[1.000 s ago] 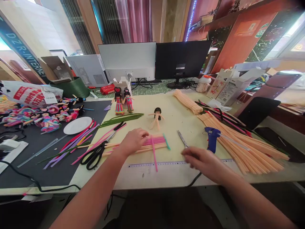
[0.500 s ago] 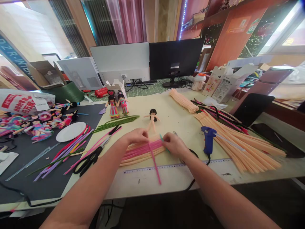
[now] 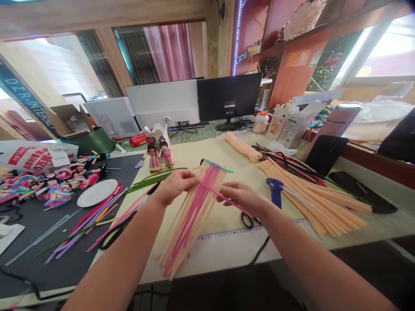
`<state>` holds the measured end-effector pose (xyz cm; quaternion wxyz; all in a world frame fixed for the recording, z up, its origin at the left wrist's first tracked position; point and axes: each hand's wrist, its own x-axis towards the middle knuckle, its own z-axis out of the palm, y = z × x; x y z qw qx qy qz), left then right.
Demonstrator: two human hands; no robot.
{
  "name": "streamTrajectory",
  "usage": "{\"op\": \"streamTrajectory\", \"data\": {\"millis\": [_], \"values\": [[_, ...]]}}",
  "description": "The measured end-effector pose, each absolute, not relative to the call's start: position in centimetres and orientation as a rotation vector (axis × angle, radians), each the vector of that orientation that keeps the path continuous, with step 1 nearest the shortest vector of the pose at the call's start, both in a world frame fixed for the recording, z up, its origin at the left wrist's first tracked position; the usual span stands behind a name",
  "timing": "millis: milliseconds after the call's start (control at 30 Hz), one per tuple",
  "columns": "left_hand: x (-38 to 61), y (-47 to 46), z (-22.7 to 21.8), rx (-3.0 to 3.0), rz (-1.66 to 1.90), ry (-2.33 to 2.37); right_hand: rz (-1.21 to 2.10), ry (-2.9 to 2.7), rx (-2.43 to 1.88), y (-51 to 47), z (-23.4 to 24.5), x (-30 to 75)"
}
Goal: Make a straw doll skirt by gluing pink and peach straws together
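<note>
Both my hands hold a flat bundle of peach and pink pipe cleaners [image 3: 191, 216] raised above the cream table [image 3: 227, 246], its lower end pointing toward me. My left hand [image 3: 173, 186] pinches the bundle near its top on the left side. My right hand [image 3: 241, 196] grips the right side, closed on a single pink pipe cleaner [image 3: 223, 198] that crosses the bundle. A teal pipe cleaner [image 3: 218, 166] lies across the bundle's top end.
A blue glue gun [image 3: 275, 190] and a heap of peach pipe cleaners [image 3: 317, 201] lie to the right. Scissors [image 3: 112, 235], loose coloured pipe cleaners [image 3: 87, 222], a white plate [image 3: 97, 192] and small dolls [image 3: 158, 153] sit left. Monitors [image 3: 194, 101] stand behind. A ruler [image 3: 227, 233] lies near the front edge.
My right hand came over from near the glue gun to the bundle. Both hands then lifted the bundle off the table and tilted it up. The view has tipped upward.
</note>
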<state>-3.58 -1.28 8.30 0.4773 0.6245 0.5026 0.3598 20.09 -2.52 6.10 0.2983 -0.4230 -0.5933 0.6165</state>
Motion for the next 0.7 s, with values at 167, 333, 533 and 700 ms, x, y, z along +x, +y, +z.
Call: {"op": "streamTrajectory", "data": {"millis": [167, 333, 533, 700], "values": [[-3.1, -2.9, 8.1, 1.344, 0.915, 1.164, 1.552, -1.628, -1.035, -2.8, 7.0, 18.9], [-2.7, -4.7, 7.8, 1.251, 0.864, 1.078, 1.528, -1.683, -1.007, -3.1, 8.0, 18.5], [-3.0, -5.7, 7.6, 1.300, 0.946, 1.064, 1.445, -1.825, -1.134, -3.9, 8.7, 18.8], [-2.8, -6.2, 7.6, 1.238, 0.905, 1.047, 1.290, -1.943, -1.214, -4.6, 9.5, 18.7]]}}
